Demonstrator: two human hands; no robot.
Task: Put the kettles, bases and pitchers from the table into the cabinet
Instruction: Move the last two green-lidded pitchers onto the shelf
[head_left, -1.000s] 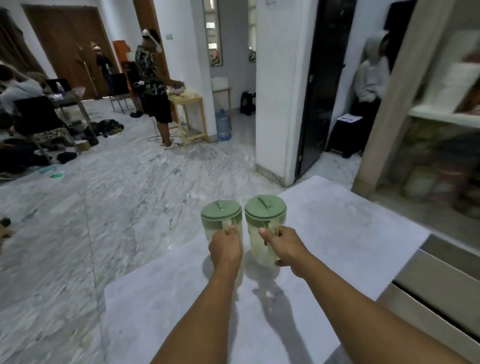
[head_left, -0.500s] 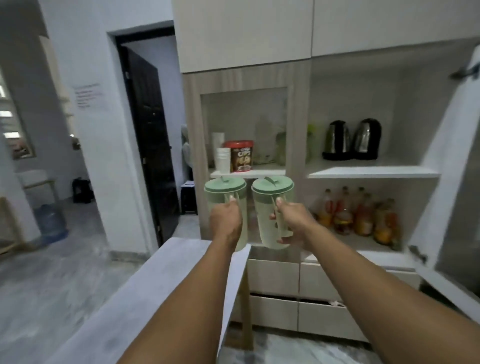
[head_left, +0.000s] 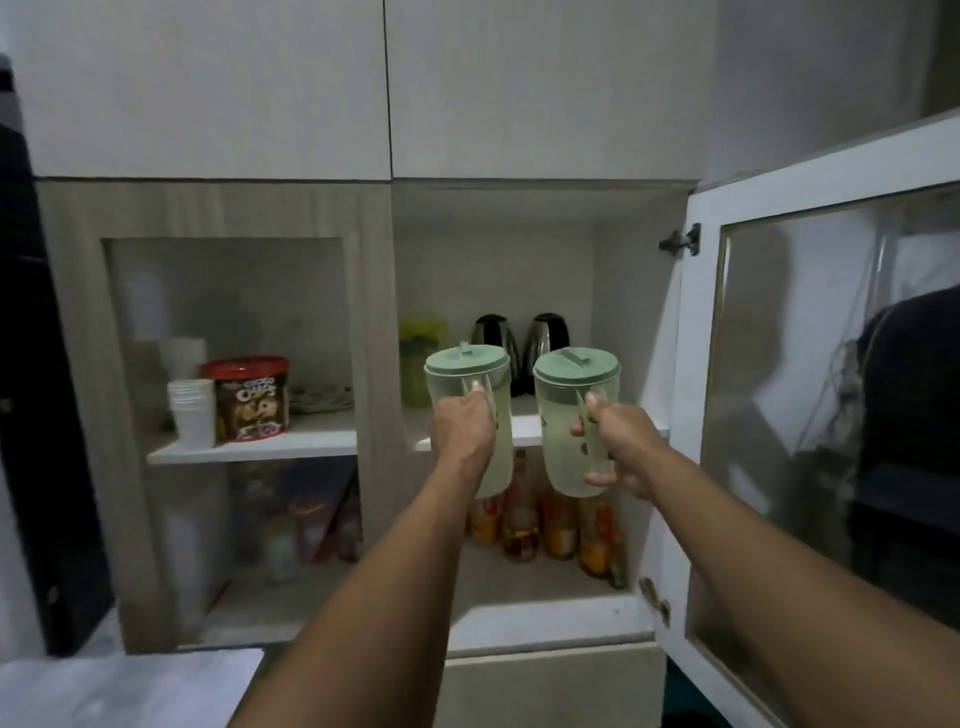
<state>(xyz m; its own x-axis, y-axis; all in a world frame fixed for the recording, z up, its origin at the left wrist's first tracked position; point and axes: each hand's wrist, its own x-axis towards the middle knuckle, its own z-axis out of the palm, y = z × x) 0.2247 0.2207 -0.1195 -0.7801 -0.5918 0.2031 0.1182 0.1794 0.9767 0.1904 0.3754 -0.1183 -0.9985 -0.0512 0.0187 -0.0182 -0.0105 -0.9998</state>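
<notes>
2 pitchers (green lids): left pitcher (head_left: 496, 415) gripped by left hand (head_left: 462, 428), right pitcher (head_left: 569, 421) by right hand (head_left: 615, 447), fingers wrapped on handles; held before cabinet shelf (head_left: 524, 434) bearing 2 kettles (head_left: 545, 338).

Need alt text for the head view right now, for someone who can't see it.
Each hand, left and right, holds a green-lidded pitcher (left pitcher, right pitcher) by its handle before the open cabinet shelf, where two kettles stand at the back.
</notes>
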